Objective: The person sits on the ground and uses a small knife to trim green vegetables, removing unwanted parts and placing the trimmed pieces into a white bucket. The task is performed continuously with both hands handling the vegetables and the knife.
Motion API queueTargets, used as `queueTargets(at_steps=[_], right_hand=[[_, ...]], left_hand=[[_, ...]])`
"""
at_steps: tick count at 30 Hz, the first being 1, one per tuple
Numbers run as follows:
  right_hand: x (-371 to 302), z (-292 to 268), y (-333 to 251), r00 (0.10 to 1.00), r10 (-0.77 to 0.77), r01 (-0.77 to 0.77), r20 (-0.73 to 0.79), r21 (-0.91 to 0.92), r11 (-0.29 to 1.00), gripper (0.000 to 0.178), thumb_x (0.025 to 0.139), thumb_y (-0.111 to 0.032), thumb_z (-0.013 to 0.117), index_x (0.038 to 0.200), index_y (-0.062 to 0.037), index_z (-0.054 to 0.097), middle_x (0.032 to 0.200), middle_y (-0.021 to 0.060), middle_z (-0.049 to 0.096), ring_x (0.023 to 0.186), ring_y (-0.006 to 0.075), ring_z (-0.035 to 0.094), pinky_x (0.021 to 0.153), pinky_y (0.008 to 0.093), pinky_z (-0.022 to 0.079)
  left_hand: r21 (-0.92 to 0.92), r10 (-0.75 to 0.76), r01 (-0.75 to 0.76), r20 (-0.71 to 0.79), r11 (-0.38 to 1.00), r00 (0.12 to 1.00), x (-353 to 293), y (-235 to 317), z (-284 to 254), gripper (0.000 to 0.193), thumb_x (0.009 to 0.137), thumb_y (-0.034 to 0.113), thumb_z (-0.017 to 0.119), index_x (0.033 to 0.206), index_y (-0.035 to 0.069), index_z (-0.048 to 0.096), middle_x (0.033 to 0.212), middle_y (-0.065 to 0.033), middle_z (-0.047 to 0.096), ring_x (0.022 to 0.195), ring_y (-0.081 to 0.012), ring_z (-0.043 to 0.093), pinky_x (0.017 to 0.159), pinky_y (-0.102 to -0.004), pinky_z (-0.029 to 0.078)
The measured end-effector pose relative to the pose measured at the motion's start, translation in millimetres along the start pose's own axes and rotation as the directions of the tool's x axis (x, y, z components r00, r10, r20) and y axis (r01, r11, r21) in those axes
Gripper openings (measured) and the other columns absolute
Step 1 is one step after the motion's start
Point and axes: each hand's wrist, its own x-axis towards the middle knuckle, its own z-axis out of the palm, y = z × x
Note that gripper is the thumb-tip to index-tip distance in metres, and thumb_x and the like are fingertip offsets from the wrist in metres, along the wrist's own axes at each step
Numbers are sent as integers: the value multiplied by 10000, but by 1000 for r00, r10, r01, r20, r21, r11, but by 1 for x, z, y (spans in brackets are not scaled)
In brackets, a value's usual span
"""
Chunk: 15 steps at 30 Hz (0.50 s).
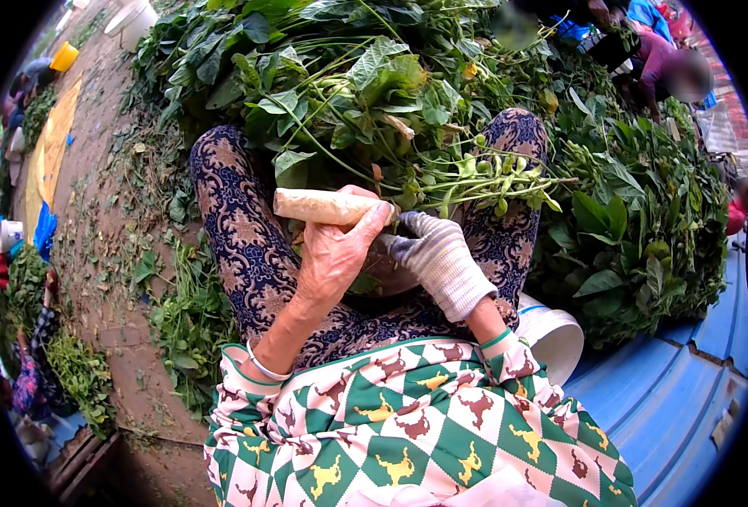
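My bare left hand (337,253), with a pale bangle on the wrist, is closed around a thick, light wooden handle (319,204). The handle lies nearly level; any blade at its right end is hidden. Right beside it is my right hand (446,262), in a grey and cream knitted glove, its fingers curled in at the base of a bean stalk (500,182). Plump green pods hang along this stalk, which points to the right over my knee. Just beyond both hands rises a heap of leafy bean plants (348,101).
More leafy plants (627,220) are piled at the right. A white bucket (551,338) lies by my right hip, near blue corrugated sheeting (669,380). Loose greens (184,321) litter the brown ground at the left. Other people (648,63) sit at the edges.
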Motion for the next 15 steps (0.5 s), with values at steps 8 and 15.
queueTargets(at_steps=[8, 15], right_hand=[[-1, -6, -11, 997, 46, -37, 58, -145, 989, 260, 783, -326, 653, 875, -82, 666, 742, 163, 637, 669, 335, 611, 586, 391, 489], [-3, 1, -4, 999, -11, 21, 48, -208, 978, 277, 818, -344, 585, 832, -72, 637, 747, 169, 631, 707, 352, 611, 624, 432, 488]], left_hand=[[-69, -13, 13, -6, 998, 1000, -8, 5, -4, 96, 842, 128, 638, 854, 39, 601, 747, 23, 588, 726, -45, 532, 668, -190, 426], [72, 36, -36, -1, 997, 999, -8, 1, -2, 64, 833, 85, 632, 821, 40, 588, 704, 43, 540, 653, -40, 482, 593, -199, 396]])
